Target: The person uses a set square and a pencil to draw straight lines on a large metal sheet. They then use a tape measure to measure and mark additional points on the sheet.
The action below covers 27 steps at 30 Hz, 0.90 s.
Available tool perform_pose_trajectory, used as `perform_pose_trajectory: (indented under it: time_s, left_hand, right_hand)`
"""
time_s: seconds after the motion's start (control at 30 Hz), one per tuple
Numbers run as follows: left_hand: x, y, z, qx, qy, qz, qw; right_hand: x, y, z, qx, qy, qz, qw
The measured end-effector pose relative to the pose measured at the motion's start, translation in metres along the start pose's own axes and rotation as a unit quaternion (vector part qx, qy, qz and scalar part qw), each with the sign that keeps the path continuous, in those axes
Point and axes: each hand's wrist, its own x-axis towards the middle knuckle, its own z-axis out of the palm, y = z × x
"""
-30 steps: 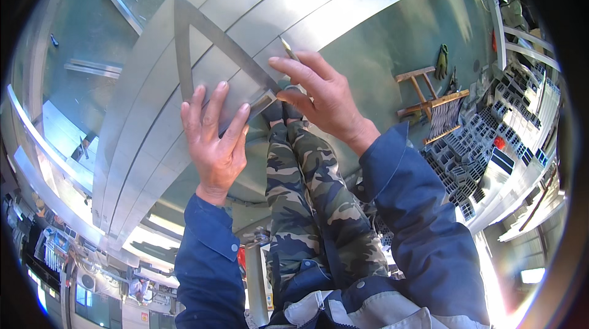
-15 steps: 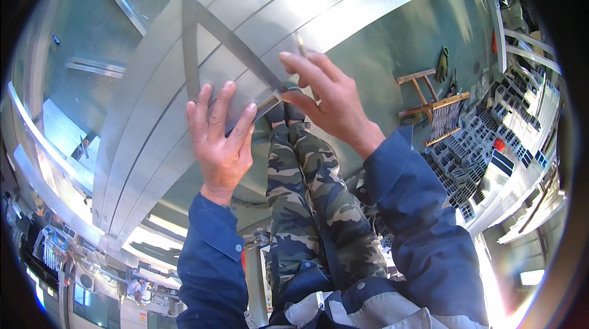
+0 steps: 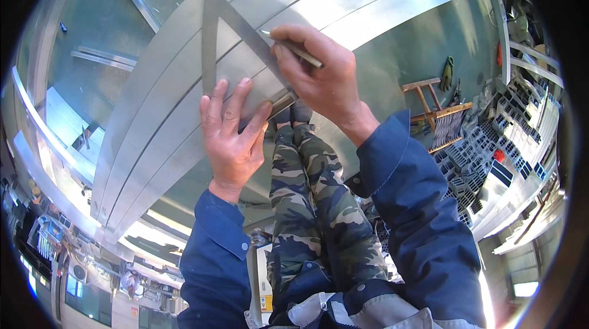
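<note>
Long silvery metal profiles lie side by side in front of me. A metal triangular set square rests across them, its tip pointing away and its thicker base at the near edge. My left hand presses on the base end of the square with fingers spread and stretched out. My right hand grips a slim pen-like marker between thumb and fingers. The marker's tip is at the square's right leg, near its outer edge; exact contact cannot be told. The right palm side covers part of the square's lower right corner.
At the right stands a wooden stool with a woven seat, and a glove lies beyond it. Stacked hollow metal profiles fill the far right. Loose metal strips lie on the green floor at the upper left.
My right hand has turned and lowered, bringing the marker down to the square's right leg. The square and left hand appear slightly farther right in the view, with the whole view shifted.
</note>
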Motion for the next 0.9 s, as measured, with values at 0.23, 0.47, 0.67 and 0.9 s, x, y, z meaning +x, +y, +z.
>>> perform_pose_trajectory:
  time_s: [0.23, 0.47, 0.67, 0.9]
  left_hand:
    - [0.0, 0.001, 0.0, -0.001, -0.003, -0.005, 1.0]
    - [-0.001, 0.001, 0.001, 0.004, -0.001, -0.004, 1.0]
    - [-0.001, 0.0, 0.002, 0.001, -0.002, -0.004, 1.0]
    - [-0.002, 0.002, 0.002, -0.004, 0.005, -0.016, 1.0]
  right_hand:
    - [0.002, 0.002, 0.001, -0.026, -0.01, -0.031, 0.999]
    - [0.004, 0.003, 0.003, -0.028, -0.001, -0.049, 0.998]
    - [0.0, -0.002, -0.011, -0.046, -0.033, -0.05, 0.997]
    - [-0.023, -0.006, -0.034, -0.061, -0.081, -0.043, 0.994]
